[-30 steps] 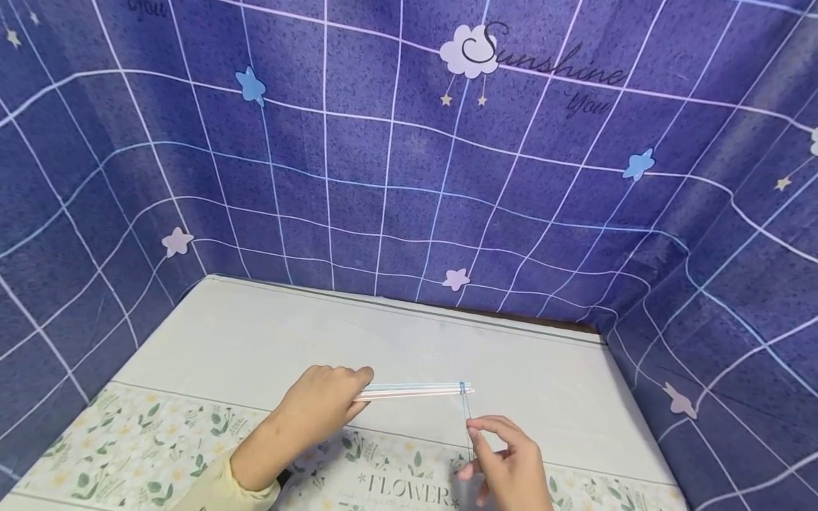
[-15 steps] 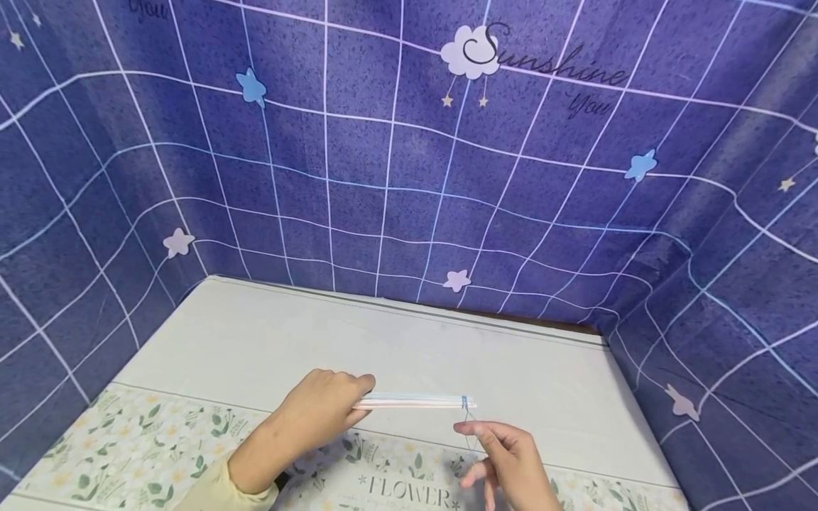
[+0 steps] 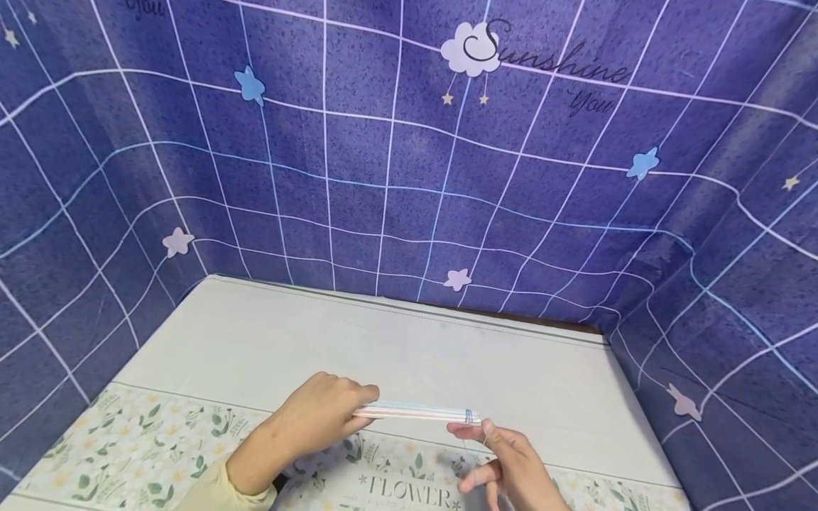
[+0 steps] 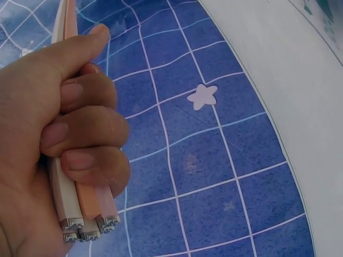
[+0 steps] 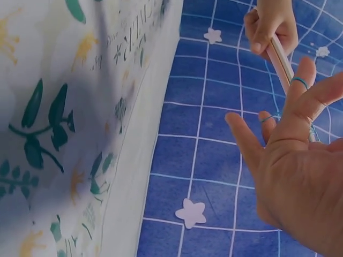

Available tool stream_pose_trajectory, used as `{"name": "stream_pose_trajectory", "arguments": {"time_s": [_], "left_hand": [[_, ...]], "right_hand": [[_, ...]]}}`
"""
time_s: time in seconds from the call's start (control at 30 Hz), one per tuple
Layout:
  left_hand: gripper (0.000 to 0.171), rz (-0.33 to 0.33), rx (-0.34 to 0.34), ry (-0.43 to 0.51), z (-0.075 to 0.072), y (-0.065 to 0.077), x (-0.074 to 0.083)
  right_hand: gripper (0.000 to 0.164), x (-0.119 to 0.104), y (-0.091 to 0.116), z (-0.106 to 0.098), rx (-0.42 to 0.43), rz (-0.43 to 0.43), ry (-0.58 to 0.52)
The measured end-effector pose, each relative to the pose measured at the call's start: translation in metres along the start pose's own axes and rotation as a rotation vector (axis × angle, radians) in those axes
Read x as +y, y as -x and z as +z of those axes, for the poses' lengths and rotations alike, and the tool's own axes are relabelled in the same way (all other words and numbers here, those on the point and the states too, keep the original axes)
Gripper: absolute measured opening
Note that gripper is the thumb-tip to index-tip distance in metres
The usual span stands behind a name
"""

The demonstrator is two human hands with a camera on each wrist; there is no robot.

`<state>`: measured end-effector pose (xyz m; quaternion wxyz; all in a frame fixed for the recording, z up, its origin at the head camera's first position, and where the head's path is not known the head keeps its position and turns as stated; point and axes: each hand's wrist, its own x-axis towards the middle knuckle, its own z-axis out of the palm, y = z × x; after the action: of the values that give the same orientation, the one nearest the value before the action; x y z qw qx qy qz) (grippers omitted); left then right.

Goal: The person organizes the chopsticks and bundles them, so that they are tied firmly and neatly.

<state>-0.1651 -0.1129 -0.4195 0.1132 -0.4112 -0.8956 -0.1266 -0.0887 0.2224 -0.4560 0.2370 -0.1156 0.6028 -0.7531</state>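
My left hand (image 3: 322, 415) grips a bundle of slender pastel chopsticks (image 3: 415, 412), held level over the table. In the left wrist view its fingers wrap the bundle, and the chopsticks' square, silver-patterned ends (image 4: 88, 234) stick out below the fist. A thin blue elastic band (image 3: 469, 416) is wound round the bundle's right-hand end. My right hand (image 3: 514, 461) is right at that end, thumb and forefinger on either side of the tips. In the right wrist view a loop of the blue band (image 5: 300, 81) runs over the right fingers and is drawn tight between them.
The table has a white cover (image 3: 409, 341) with a floral strip and the word FLOWER along its near side. Dark blue fabric (image 3: 358, 213) with grid lines and stars rises behind the table and at both sides.
The bundle has come down a little towards me. The right hand has moved up to its banded end, and the strand hanging from the band has shortened and now loops about the fingers.
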Motion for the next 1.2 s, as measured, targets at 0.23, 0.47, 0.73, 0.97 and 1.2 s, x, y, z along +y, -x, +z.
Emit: {"name": "stream_pose_trajectory", "arguments": {"time_s": [0.23, 0.47, 0.73, 0.97, 1.2], "left_hand": [[0.029, 0.031, 0.020, 0.008, 0.001, 0.001, -0.002], [0.030, 0.036, 0.053, 0.004, 0.000, 0.003, -0.003], [0.033, 0.118, 0.085, -0.024, 0.001, 0.004, -0.002], [0.034, 0.139, 0.069, -0.082, 0.003, 0.001, 0.003], [0.031, 0.107, 0.096, -0.134, 0.007, -0.002, 0.002]], "right_hand": [[0.070, -0.003, 0.000, -0.002, -0.084, 0.083, -0.073], [0.071, -0.003, 0.000, -0.003, -0.161, 0.086, -0.154], [0.062, -0.005, 0.000, -0.002, -0.149, 0.125, -0.133], [0.063, -0.009, -0.002, -0.003, -0.020, 0.173, 0.033], [0.053, -0.006, -0.006, 0.010, 0.069, 0.102, 0.149]]}}
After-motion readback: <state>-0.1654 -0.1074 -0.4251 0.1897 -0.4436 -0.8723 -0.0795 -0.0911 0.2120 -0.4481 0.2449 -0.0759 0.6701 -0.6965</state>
